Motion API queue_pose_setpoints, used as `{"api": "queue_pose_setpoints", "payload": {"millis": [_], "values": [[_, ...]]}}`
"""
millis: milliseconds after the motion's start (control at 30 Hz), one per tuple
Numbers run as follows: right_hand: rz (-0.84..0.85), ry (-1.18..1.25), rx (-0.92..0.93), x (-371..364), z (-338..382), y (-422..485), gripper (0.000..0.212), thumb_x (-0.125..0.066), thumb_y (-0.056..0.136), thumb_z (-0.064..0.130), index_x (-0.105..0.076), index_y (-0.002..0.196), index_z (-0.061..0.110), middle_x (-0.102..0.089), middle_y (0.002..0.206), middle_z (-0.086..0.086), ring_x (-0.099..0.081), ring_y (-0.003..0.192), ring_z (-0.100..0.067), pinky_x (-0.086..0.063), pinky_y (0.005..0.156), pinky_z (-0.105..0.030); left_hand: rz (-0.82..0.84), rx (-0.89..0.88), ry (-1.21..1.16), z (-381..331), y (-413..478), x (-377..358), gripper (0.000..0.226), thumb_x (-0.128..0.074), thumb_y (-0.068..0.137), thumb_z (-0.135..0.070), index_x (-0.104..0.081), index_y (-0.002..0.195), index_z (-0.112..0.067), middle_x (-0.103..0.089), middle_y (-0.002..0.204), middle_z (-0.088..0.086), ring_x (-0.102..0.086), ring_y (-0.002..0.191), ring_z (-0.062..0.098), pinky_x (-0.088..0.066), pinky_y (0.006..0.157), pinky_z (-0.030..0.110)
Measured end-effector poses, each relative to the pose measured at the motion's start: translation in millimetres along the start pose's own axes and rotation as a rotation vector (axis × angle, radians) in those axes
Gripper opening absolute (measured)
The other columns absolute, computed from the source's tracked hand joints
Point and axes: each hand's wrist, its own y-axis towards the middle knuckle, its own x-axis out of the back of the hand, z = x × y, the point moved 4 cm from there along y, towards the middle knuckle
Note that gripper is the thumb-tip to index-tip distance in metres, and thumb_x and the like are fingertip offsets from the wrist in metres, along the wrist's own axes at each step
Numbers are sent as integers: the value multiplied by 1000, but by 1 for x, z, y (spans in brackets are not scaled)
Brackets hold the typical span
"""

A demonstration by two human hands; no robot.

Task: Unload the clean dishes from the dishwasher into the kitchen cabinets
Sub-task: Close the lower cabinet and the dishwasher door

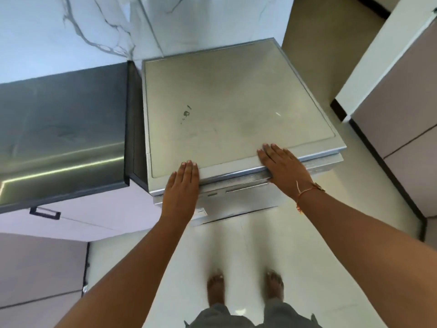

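your dishwasher point(236, 102) stands straight ahead of you, its back to the marble wall point(71, 24) and its left side just beside the steel counter point(61, 129). both your hands lie flat on the front edge of its grey top, fingers straight and close together, holding nothing. the left hand point(182, 183) is near the front left corner and the right hand point(282, 166) nearer the front right, a thread band point(305, 192) round its wrist. your bare feet point(216, 288) stand on the pale floor point(236, 245) below.
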Motion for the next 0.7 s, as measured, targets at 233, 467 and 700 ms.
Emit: {"api": "queue_pose_setpoints", "payload": {"millis": [233,467,700], "values": [[-82,24,138,-7,-15,8,91,-81,78,32,-33,153,14,-38,156,-13,-41,140,-32,-37,113,-43,-13,111,-20,-10,7,3,76,-74,78,-5,-40,146,-1,-42,150,16,-42,139,31,-40,109,45],[-209,53,218,-11,-22,11,74,-75,84,27,-42,150,18,-45,151,-12,-49,135,-32,-43,108,-43,-22,171,12,-14,11,-4,71,-70,80,-1,-41,144,0,-43,149,18,-43,138,32,-39,110,45],[-208,56,235,-13,-24,14,73,-75,85,26,-43,149,17,-45,151,-13,-49,135,-33,-42,107,-43,-2,225,14,-18,14,-6,67,-65,83,2,-39,145,1,-39,152,18,-38,141,32,-35,114,45]]}}
